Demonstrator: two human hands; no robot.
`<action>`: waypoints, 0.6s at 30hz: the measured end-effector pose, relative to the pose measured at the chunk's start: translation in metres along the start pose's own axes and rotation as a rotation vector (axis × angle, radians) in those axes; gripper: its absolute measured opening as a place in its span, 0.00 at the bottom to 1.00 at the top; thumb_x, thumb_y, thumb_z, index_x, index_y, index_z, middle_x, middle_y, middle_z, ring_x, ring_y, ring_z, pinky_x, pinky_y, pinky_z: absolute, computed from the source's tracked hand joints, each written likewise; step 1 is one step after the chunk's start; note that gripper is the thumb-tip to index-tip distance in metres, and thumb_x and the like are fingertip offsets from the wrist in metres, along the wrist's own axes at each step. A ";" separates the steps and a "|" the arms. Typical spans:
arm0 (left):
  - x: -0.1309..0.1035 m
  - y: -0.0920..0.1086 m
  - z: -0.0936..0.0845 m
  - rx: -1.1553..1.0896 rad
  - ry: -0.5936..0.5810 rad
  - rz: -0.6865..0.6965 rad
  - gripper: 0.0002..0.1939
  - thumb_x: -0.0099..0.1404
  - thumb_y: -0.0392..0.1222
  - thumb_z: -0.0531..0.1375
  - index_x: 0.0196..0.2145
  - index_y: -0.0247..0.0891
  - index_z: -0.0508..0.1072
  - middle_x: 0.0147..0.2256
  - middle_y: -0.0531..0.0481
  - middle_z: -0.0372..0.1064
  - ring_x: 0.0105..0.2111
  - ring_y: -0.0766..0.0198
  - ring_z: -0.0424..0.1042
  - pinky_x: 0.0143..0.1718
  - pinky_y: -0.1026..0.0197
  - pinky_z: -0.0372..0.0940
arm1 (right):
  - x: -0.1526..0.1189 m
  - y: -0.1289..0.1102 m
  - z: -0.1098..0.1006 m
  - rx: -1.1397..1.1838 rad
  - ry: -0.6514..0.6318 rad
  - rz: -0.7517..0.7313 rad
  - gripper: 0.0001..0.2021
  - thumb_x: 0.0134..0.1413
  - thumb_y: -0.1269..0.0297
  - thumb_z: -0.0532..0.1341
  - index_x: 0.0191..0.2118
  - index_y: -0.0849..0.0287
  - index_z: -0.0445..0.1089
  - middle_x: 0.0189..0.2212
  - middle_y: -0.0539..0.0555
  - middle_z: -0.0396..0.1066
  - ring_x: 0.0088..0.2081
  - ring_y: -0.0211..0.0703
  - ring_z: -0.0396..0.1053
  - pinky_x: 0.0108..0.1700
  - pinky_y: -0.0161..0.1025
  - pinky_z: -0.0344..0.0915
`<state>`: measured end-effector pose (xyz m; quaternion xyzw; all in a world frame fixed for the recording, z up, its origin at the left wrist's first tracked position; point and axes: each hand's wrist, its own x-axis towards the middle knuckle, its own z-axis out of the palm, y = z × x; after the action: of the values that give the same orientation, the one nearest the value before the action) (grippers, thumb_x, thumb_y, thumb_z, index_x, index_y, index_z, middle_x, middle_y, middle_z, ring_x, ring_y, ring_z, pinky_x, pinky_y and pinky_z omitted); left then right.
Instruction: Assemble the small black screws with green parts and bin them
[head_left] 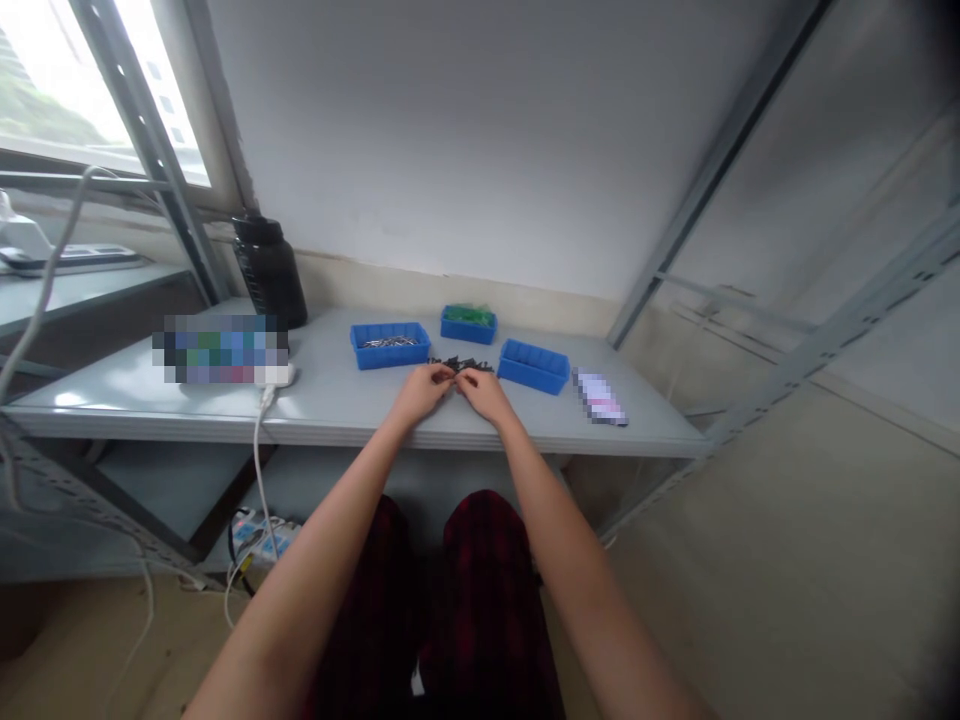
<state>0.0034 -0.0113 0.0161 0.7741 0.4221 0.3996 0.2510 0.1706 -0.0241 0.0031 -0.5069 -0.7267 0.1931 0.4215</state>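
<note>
My left hand (pixel 425 390) and my right hand (pixel 484 392) meet over the front of the grey shelf, fingertips pinched close together. Whatever sits between the fingers is too small to make out. Just behind the fingertips lies a pile of small black parts (pixel 474 364). Left of the pile stands a blue bin (pixel 390 356) holding thin silvery metal pieces, like screws or pins. A second blue bin (pixel 469 330), at the back, contains green material. To the right, a third blue bin (pixel 534 376) shows no contents that I can see.
The grey metal shelf (pixel 337 405) has uprights on both sides. A dark bottle (pixel 270 272) stands at the back left, near a blurred-out object (pixel 217 348) and a white charger (pixel 276 375) with a cable hanging over the edge. A phone-like object (pixel 600 397) lies right. Below is a power strip (pixel 266 535).
</note>
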 end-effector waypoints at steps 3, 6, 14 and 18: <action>-0.001 0.001 -0.001 -0.018 0.008 0.003 0.11 0.61 0.39 0.59 0.40 0.35 0.78 0.40 0.43 0.78 0.41 0.56 0.75 0.45 0.58 0.67 | 0.000 0.002 0.000 0.013 -0.002 0.002 0.11 0.59 0.63 0.55 0.31 0.58 0.73 0.27 0.50 0.75 0.31 0.40 0.69 0.36 0.35 0.60; -0.001 0.000 -0.001 -0.031 0.011 0.024 0.10 0.63 0.40 0.59 0.39 0.35 0.78 0.40 0.43 0.78 0.42 0.55 0.75 0.46 0.58 0.67 | 0.001 0.004 0.001 0.034 -0.003 0.007 0.10 0.59 0.63 0.55 0.32 0.58 0.72 0.28 0.50 0.75 0.31 0.40 0.69 0.37 0.35 0.61; 0.001 -0.007 0.005 -0.105 0.055 -0.002 0.09 0.64 0.37 0.55 0.39 0.36 0.74 0.40 0.43 0.77 0.42 0.58 0.75 0.47 0.58 0.67 | 0.000 -0.002 0.001 0.073 0.032 0.047 0.12 0.61 0.58 0.56 0.35 0.58 0.73 0.26 0.50 0.75 0.31 0.40 0.70 0.38 0.36 0.63; 0.001 -0.008 0.004 -0.014 0.052 -0.008 0.10 0.63 0.38 0.56 0.38 0.35 0.75 0.37 0.44 0.77 0.37 0.58 0.74 0.43 0.58 0.67 | -0.001 -0.006 0.000 0.083 0.038 0.050 0.13 0.59 0.53 0.59 0.34 0.57 0.73 0.30 0.51 0.76 0.32 0.40 0.71 0.39 0.36 0.64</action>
<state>0.0035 -0.0067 0.0086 0.7599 0.4288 0.4217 0.2468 0.1670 -0.0277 0.0069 -0.5106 -0.6970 0.2238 0.4509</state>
